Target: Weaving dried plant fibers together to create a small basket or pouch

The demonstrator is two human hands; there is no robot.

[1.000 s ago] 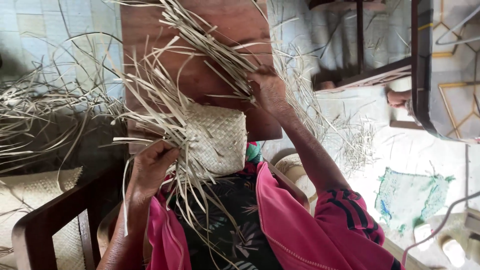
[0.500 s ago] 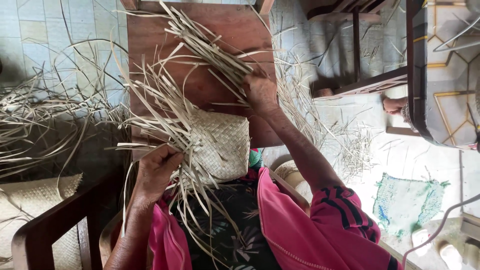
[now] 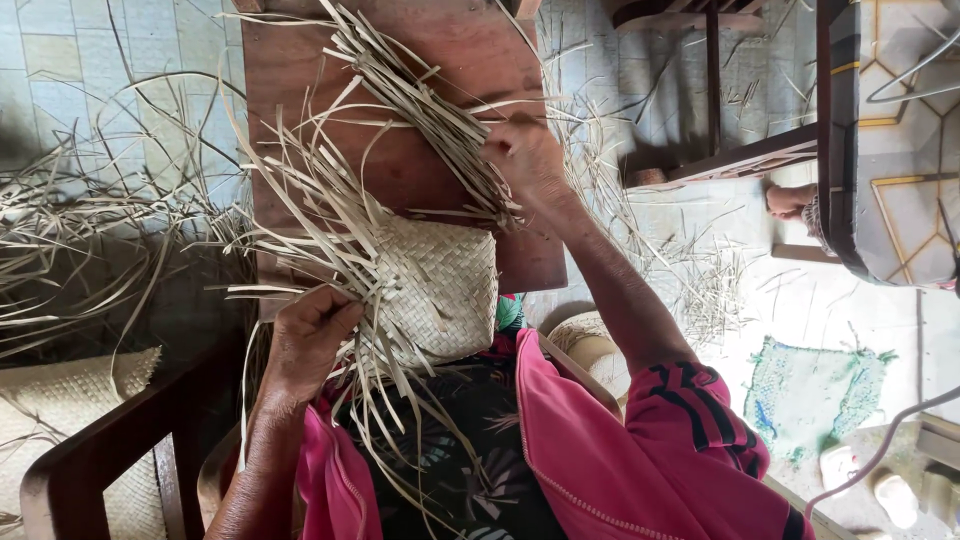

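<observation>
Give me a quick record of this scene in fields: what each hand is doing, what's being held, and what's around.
left hand: closed on loose straw strips at the edge of the woven piece
right hand: gripping a bunch of long strips, pulled up and away
woven piece: pale plaited panel, partly finished, loose ends fanning out
wooden table: brown, under the work
pile of strips: on the tiled floor, left of the table
woven mat: lower left, by a dark chair arm
green cloth: on the floor at right
</observation>
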